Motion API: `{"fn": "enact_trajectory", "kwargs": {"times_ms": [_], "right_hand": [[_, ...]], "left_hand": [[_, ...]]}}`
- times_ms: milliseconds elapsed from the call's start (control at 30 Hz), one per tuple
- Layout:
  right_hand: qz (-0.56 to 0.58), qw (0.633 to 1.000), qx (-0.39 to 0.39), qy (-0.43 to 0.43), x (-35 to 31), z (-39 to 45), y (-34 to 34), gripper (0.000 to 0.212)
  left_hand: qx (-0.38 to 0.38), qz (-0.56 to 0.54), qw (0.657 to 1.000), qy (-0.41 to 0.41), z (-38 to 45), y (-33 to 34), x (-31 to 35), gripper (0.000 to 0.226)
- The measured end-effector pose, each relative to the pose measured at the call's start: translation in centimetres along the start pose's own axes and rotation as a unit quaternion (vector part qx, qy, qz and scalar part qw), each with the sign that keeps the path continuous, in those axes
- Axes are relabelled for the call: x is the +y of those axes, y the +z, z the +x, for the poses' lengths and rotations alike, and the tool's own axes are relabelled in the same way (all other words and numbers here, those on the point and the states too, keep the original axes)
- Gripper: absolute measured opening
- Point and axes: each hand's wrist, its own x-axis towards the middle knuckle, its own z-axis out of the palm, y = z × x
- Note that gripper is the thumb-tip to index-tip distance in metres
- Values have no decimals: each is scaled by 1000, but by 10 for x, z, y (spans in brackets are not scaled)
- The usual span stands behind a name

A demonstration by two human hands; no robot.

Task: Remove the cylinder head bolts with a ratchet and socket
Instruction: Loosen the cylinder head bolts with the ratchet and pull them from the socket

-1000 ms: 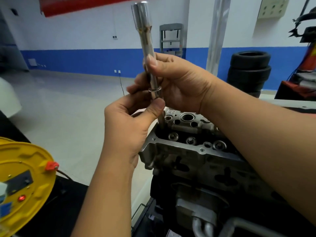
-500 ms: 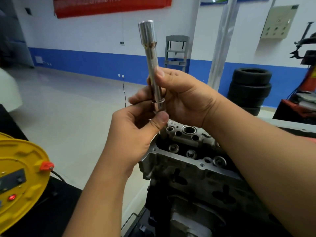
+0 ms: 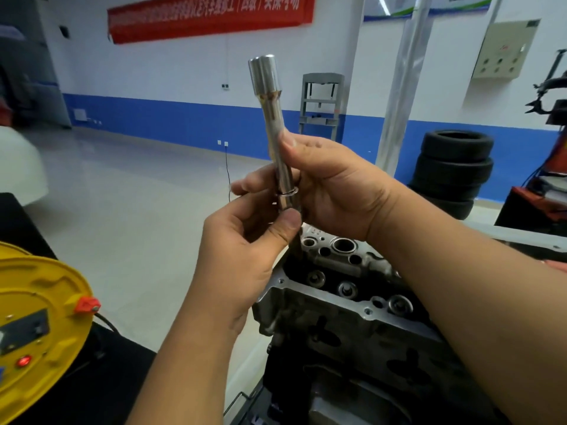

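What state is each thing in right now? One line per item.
long socket: upright, lifted above the head, wide end up
bolt: hangs from the socket's lower end, out of the head
left hand: pinches the bolt just under the socket
right hand: grips the socket shaft
cylinder head: top open, valve springs exposed
yellow cord reel: red light lit
tyres: stacked by the wall

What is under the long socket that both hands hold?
Below the long socket a dark shaft runs down toward the cylinder head. The left hand thumb covers their joint; the right hand hides the space behind.
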Motion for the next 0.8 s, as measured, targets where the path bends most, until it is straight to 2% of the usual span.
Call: {"fn": "enact_trajectory", "kwargs": {"times_ms": [100, 267, 433, 500, 567, 633, 733, 800], "right_hand": [[-12, 1000, -16, 2, 1, 0, -2, 24], [15, 999, -36, 4, 3, 1, 1, 32], [39, 998, -43, -19, 5, -1, 6, 18], [33, 998, -37, -28, 6, -1, 5, 20], [15, 999, -31, -26, 6, -2, 4, 25], [10, 999, -32, -9, 6, -2, 4, 31], [11, 999, -34, 22, 5, -2, 3, 35], [20, 999, -24, 19, 6, -2, 4, 29]], "left_hand": [[-47, -19, 999, -8, 0, -7, -2, 28], [20, 7, 1000, -8, -2, -6, -3, 23], [54, 4, 998, -11, -3, 1, -5, 16], [37, 10, 999, -24, -2, 0, -3, 18], [-14, 5, 999, -42, -2, -3, -2, 13], [-43, 5, 998, -51, -2, -5, -2, 20], [-11, 15, 998, -57, -1, -3, -2, 17], [15, 17, 998, -56, -1, -1, -1, 19]]}}
